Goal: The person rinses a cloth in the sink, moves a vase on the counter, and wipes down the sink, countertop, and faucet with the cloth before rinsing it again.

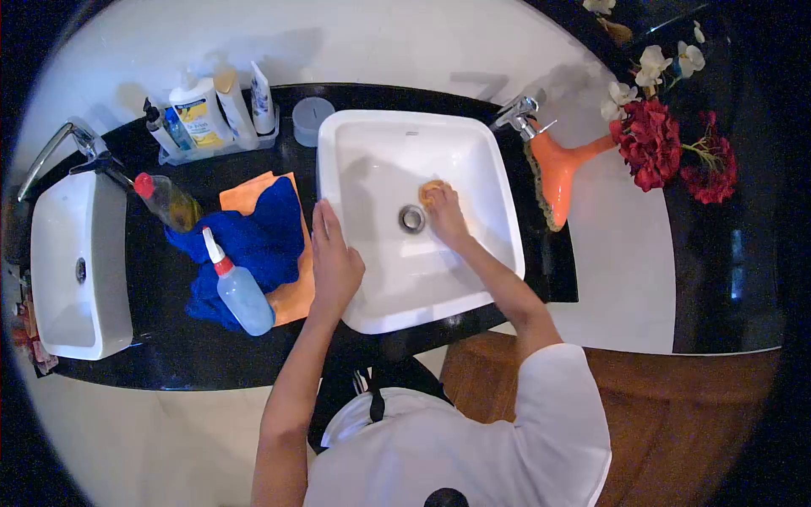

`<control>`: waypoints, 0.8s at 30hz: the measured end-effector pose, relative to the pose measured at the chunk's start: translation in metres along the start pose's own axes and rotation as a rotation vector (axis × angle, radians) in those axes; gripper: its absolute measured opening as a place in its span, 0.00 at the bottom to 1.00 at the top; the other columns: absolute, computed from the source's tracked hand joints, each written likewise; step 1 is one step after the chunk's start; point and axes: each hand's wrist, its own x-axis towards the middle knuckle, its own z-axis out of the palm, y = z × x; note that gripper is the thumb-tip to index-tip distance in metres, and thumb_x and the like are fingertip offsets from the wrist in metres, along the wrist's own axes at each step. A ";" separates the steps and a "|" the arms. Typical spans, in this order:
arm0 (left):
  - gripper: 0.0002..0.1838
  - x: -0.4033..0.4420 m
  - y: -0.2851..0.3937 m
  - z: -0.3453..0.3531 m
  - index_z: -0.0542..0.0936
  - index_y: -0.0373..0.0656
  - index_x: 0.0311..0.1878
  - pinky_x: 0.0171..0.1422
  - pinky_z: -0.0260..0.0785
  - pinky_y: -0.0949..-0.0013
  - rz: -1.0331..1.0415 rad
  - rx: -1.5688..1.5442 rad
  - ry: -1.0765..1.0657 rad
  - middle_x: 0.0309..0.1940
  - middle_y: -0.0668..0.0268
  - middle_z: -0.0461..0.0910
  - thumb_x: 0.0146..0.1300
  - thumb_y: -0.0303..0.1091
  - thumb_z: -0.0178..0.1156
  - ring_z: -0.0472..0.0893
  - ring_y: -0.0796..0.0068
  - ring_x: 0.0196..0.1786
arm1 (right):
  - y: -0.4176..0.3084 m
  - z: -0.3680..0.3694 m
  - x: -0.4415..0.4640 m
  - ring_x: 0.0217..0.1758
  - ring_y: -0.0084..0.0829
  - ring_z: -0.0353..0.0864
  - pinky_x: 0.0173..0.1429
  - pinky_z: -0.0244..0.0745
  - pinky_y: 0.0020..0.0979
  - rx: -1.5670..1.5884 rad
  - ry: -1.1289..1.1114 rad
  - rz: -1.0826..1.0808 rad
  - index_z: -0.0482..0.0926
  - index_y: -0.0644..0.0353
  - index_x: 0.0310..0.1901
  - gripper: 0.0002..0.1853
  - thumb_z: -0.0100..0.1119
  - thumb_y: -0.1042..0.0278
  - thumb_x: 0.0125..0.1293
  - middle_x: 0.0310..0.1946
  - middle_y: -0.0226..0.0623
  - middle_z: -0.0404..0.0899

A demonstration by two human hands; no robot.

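Inside the white basin [372, 287], my right hand [448, 218] presses a yellow-orange sponge [432, 191] against the bottom, just right of the metal drain [411, 220]. The fingers are closed over the sponge and partly cover it. My left hand [336, 264] rests on the basin's left rim with its fingers stretched out, holding nothing. Left of that hand lie a crumpled blue cloth [245, 253] and an orange cloth [296, 291] underneath it. A spray bottle [245, 297] with pale blue liquid lies over the cloths.
A red-capped bottle [173, 204] stands near a second white basin [114, 279] at the left. Several toiletry bottles sit in a clear tray [224, 150] by the wall. Chrome tap [519, 114], orange vase [556, 173] and red flowers [649, 144] are at the right.
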 end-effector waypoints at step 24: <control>0.42 0.002 -0.004 0.002 0.47 0.30 0.67 0.70 0.50 0.54 0.046 0.024 0.028 0.65 0.40 0.50 0.46 0.18 0.50 0.53 0.41 0.68 | 0.022 -0.089 -0.055 0.49 0.38 0.71 0.59 0.60 0.39 0.462 -0.752 -0.141 0.75 0.57 0.36 0.09 0.57 0.70 0.51 0.42 0.37 0.74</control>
